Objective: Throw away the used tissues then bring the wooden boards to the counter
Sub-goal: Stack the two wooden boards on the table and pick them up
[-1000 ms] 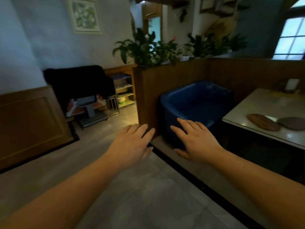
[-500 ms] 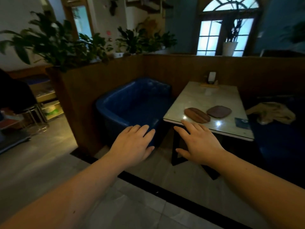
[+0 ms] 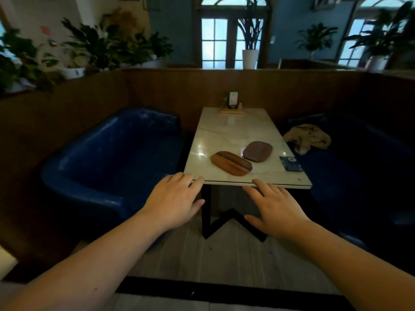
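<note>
A blue booth seat (image 3: 107, 162) sits at left. The left hand (image 3: 173, 199) hovers flat, fingers spread, holding nothing, short of the marble table (image 3: 233, 135). On it lie two wooden boards, a striped oval board (image 3: 231, 163) touching a darker rounded board (image 3: 257, 151). The right hand (image 3: 277, 208) is likewise spread and bare. No tissues visible; I'd judge fetching the boards comes next, which means reaching over the near edge.

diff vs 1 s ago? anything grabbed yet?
The view swung right and closed in: the table went from the right edge to straight ahead. Nothing grabbed; left hand and right hand stay open, empty, stretched forward. Both wooden boards lie unmoved on the table.
</note>
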### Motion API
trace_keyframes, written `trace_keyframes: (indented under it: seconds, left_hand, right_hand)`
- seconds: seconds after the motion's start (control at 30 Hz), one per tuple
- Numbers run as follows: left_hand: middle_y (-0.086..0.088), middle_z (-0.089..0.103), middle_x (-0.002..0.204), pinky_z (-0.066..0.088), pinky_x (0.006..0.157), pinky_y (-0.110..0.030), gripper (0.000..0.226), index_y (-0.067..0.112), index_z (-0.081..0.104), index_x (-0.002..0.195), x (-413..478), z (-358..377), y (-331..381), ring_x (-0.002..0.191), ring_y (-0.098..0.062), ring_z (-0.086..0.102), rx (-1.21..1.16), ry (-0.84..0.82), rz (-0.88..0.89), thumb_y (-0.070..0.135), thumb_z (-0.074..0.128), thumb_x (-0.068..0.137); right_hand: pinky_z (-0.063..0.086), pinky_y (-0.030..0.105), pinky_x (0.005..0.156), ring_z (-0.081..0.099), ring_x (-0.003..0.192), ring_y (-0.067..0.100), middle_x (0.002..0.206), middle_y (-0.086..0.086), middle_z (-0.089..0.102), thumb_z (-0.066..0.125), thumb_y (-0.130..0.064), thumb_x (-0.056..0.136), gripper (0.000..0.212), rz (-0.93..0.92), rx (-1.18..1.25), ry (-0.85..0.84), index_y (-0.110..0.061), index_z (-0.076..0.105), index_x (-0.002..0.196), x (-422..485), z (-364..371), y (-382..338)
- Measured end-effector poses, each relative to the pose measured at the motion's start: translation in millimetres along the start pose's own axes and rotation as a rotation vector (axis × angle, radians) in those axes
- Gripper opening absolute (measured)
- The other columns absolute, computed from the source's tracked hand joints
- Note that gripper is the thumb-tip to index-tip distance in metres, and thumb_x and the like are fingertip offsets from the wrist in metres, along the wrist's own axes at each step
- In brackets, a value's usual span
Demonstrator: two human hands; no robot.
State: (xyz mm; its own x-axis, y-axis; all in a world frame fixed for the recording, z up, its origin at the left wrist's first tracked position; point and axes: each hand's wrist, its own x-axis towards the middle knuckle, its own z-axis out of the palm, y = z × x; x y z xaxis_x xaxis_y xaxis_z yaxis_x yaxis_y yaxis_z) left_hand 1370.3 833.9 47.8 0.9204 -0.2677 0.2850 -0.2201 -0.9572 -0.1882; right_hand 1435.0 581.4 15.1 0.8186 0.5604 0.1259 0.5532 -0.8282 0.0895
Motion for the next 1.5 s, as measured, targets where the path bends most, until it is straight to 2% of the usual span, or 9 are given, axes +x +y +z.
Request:
trace_keyframes:
  seconds: [0.27, 0.47, 0.63, 0.77, 0.87, 1.03, 1.2, 1.43, 1.5]
  left_hand:
    - [-0.009, 0.06, 0.126, 0.052, 0.086, -0.041, 0.053, 0.015, 0.05, 0.13, 94.6, 54.2, -32.7, 0.108, -0.027, 0.059, -0.044, -0.018, 0.088, 0.046, 0.054, 0.087]
    - [-0.008, 0.056, 0.132, 0.049, 0.089, -0.041, 0.056, 0.016, 0.045, 0.134, 185.7, 102.7, -51.5, 0.113, -0.026, 0.056, -0.047, -0.046, 0.088, 0.048, 0.049, 0.088]
    - [-0.006, 0.058, 0.129, 0.051, 0.084, -0.04, 0.063, 0.017, 0.045, 0.133, 266.4, 158.0, -73.0, 0.108, -0.026, 0.058, -0.077, -0.118, 0.002, 0.054, 0.029, 0.086]
    - [-0.004, 0.049, 0.138, 0.048, 0.09, -0.039, 0.059, 0.018, 0.037, 0.141, 316.4, 200.3, -87.4, 0.117, -0.024, 0.051, -0.151, -0.175, -0.08, 0.051, 0.037, 0.092]
    - [-0.002, 0.049, 0.137, 0.049, 0.087, -0.038, 0.059, 0.02, 0.035, 0.141, 338.3, 229.4, -96.1, 0.116, -0.021, 0.05, -0.199, -0.22, -0.132, 0.051, 0.04, 0.092]
    - [0.002, 0.046, 0.138, 0.049, 0.087, -0.038, 0.058, 0.023, 0.032, 0.141, 379.1, 277.0, -118.8, 0.118, -0.019, 0.048, -0.25, -0.331, -0.194, 0.053, 0.038, 0.092]
    - [0.0, 0.051, 0.132, 0.05, 0.081, -0.037, 0.052, 0.024, 0.037, 0.135, 429.6, 327.6, -147.9, 0.111, -0.019, 0.052, -0.309, -0.396, -0.211, 0.05, 0.041, 0.091]
    - [-0.004, 0.058, 0.125, 0.052, 0.083, -0.041, 0.053, 0.023, 0.044, 0.131, 502.7, 416.3, -194.5, 0.107, -0.023, 0.058, -0.521, -0.543, -0.271, 0.054, 0.044, 0.088]
    - [-0.007, 0.06, 0.123, 0.052, 0.084, -0.041, 0.053, 0.02, 0.047, 0.129, 516.2, 438.4, -205.1, 0.106, -0.025, 0.059, -0.548, -0.597, -0.29, 0.053, 0.047, 0.087]
  right_hand:
    - [0.028, 0.044, 0.114, 0.027, 0.143, 0.026, 0.159, 0.005, 0.022, 0.047, -0.064, 0.086, 0.078, 0.129, 0.055, -0.027, -0.031, 0.016, 0.149, 72.6, 34.8, 43.7]
    - [0.034, 0.043, 0.11, 0.036, 0.137, 0.023, 0.152, 0.002, 0.033, 0.052, -0.063, 0.082, 0.075, 0.131, 0.112, -0.012, -0.033, 0.022, 0.144, 152.1, 66.9, 99.2]
    - [0.035, 0.041, 0.108, 0.038, 0.134, 0.021, 0.152, 0.0, 0.032, 0.052, -0.063, 0.082, 0.071, 0.146, 0.208, -0.081, -0.034, 0.026, 0.142, 222.7, 105.0, 151.7]
    - [0.038, 0.035, 0.103, 0.041, 0.129, 0.017, 0.148, -0.005, 0.036, 0.053, -0.063, 0.082, 0.071, 0.182, 0.289, -0.125, -0.035, 0.028, 0.142, 270.0, 133.5, 188.2]
    - [0.044, 0.032, 0.097, 0.046, 0.124, 0.016, 0.144, -0.004, 0.04, 0.056, -0.061, 0.082, 0.071, 0.218, 0.342, -0.156, -0.032, 0.03, 0.142, 296.8, 152.6, 208.3]
    - [0.048, 0.034, 0.093, 0.051, 0.119, 0.019, 0.143, -0.002, 0.042, 0.059, -0.057, 0.083, 0.068, 0.336, 0.494, -0.235, -0.031, 0.034, 0.141, 338.5, 184.8, 231.7]
    - [0.051, 0.034, 0.087, 0.058, 0.11, 0.019, 0.135, 0.003, 0.05, 0.062, -0.055, 0.083, 0.065, 0.498, 0.647, -0.301, -0.029, 0.04, 0.137, 385.9, 220.8, 252.2]
    - [0.048, 0.029, 0.075, 0.062, 0.091, 0.016, 0.107, 0.002, 0.063, 0.063, -0.045, 0.087, 0.054, 0.871, 0.861, -0.432, -0.018, 0.047, 0.132, 450.3, 274.1, 273.1]
    - [0.051, 0.032, 0.076, 0.064, 0.09, 0.017, 0.106, 0.004, 0.066, 0.064, -0.044, 0.087, 0.052, 0.964, 0.889, -0.454, -0.017, 0.049, 0.129, 457.0, 288.4, 274.4]
